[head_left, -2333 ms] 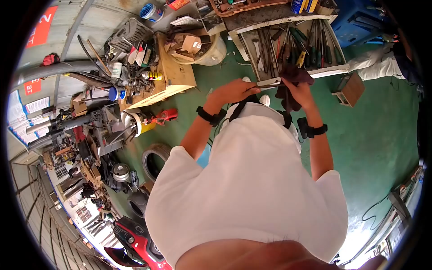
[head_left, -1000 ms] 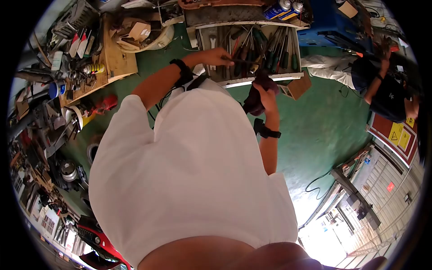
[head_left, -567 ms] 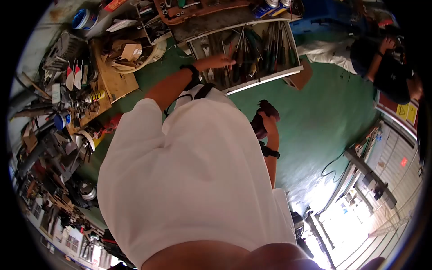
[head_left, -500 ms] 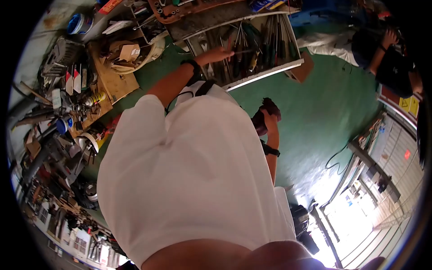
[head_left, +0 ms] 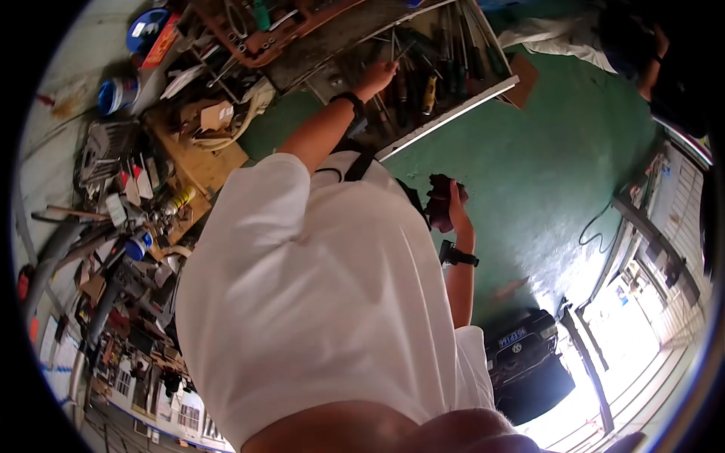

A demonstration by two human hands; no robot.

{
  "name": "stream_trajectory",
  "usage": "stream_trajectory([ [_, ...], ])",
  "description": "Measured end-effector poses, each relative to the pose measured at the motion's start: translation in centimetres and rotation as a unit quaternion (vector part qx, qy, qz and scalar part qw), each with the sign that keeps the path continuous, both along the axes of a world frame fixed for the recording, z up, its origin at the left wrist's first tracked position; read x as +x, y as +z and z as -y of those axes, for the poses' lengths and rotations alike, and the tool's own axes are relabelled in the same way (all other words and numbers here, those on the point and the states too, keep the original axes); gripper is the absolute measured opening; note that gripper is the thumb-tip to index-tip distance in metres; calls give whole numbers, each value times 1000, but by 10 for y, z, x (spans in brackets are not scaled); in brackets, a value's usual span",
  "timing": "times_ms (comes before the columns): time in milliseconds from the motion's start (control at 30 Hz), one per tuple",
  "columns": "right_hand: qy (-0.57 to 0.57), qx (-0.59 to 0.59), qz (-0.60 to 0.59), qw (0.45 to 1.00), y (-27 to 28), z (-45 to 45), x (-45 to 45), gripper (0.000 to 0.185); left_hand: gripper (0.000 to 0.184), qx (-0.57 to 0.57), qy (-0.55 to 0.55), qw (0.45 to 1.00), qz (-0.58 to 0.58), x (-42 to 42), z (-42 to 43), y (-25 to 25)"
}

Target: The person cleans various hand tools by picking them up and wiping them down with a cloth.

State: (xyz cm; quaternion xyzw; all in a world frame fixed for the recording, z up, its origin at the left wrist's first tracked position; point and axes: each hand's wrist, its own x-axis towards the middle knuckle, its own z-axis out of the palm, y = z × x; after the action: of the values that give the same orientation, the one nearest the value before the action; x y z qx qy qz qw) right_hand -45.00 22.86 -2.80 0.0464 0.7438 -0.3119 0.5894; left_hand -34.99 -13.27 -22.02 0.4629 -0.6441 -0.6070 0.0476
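Note:
My left hand (head_left: 377, 78) reaches over an open drawer (head_left: 445, 113) with its fingers closed. A thin metal shaft (head_left: 406, 50), seemingly a screwdriver's, sticks out from the fingertips; its handle is hidden. Several screwdrivers lie in the drawer around the hand, among them one with a yellow handle (head_left: 429, 96). Lower on the right, my right hand (head_left: 460, 209) grips a bunched dark red cloth (head_left: 439, 202) beside my body, above the green floor. Whether the cloth is a rag or a glove I cannot tell.
A brown socket tray (head_left: 291, 38) lies on top above the drawer. At left, a wooden bench (head_left: 215, 167) and shelves are crowded with tools and cans. A cardboard piece (head_left: 522, 81) leans by the drawer's right corner. Another person (head_left: 664, 68) is at upper right, a black car (head_left: 529, 362) at lower right.
The view has swung, bringing the car into sight. My left hand has moved up and deeper over the drawer, the thin shaft now pointing up and right. My right hand still holds the cloth.

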Motion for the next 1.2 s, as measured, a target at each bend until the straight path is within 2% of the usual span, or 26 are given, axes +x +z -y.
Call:
stream_trajectory([
  [33,-25,-2,54,998,-4,0,-3,70,54,3,-5,1000,-4,-4,1,-10],
  [67,-38,-33,24,998,-14,3,0,62,54,-10,0,1000,-16,-7,2,-20],
  [100,-42,-29,23,998,-19,7,-1,62,54,-24,6,999,-26,-10,5,-29],
  [167,-30,-20,141,989,-27,11,0,51,52,10,19,999,-39,-12,7,-28],
  [200,-84,41,113,989,-27,21,10,45,50,24,53,997,-50,-11,7,-23],
  [233,-88,49,113,989,-32,18,13,45,49,37,87,994,-61,-12,6,-19],
  [300,81,54,60,993,-48,12,14,44,47,53,124,988,-74,-16,10,-9],
  [367,95,24,7,995,-58,7,20,44,45,101,134,984,-62,-16,12,-4],
  [400,131,20,-55,990,-40,19,24,44,45,103,139,983,-62,-19,12,-15],
  [433,166,16,-116,979,-35,21,24,44,44,71,104,991,-41,-22,12,-30],
  [500,176,3,-132,976,-51,11,22,45,45,39,71,996,-20,-25,8,-56],
  [600,210,-20,-170,963,-49,15,15,47,48,-83,36,994,68,-28,0,-69],
  [667,244,-37,-192,950,-47,30,8,49,49,-114,13,991,73,-24,-4,-69],
  [700,220,-41,-203,953,-47,33,7,50,49,-126,8,989,77,-21,-3,-66],
  [767,202,-50,-210,955,-53,36,3,51,54,-225,-49,969,83,-10,-2,-40],
  [833,257,-68,-280,923,-70,39,-5,53,58,-202,-42,971,118,1,-8,-3],
  [900,282,-74,-274,916,-65,55,-6,54,60,-228,-104,964,87,13,-12,29],
  [933,294,-77,-272,913,-64,67,-7,54,73,-176,-177,966,74,14,-12,32],
  [967,305,-81,-269,910,-62,79,-9,54,80,-23,-184,983,1,15,-20,36],
  [1000,294,-39,-188,936,-66,93,-14,54,87,130,-186,971,-75,21,-32,57],
  [1067,284,1,-104,953,-68,116,-16,54,95,264,-214,935,-101,46,-48,118],
  [1100,123,-106,78,984,-65,129,-12,54,95,263,-211,936,-100,54,-59,124],
  [1133,-47,-205,256,944,-57,141,-6,54,94,189,-225,938,-185,60,-68,125],
  [1167,-41,-207,256,943,-48,153,-4,54,94,112,-236,927,-268,65,-73,123],
  [1200,-17,-209,300,931,-32,169,0,54,85,96,-201,935,-277,69,-74,113],
])
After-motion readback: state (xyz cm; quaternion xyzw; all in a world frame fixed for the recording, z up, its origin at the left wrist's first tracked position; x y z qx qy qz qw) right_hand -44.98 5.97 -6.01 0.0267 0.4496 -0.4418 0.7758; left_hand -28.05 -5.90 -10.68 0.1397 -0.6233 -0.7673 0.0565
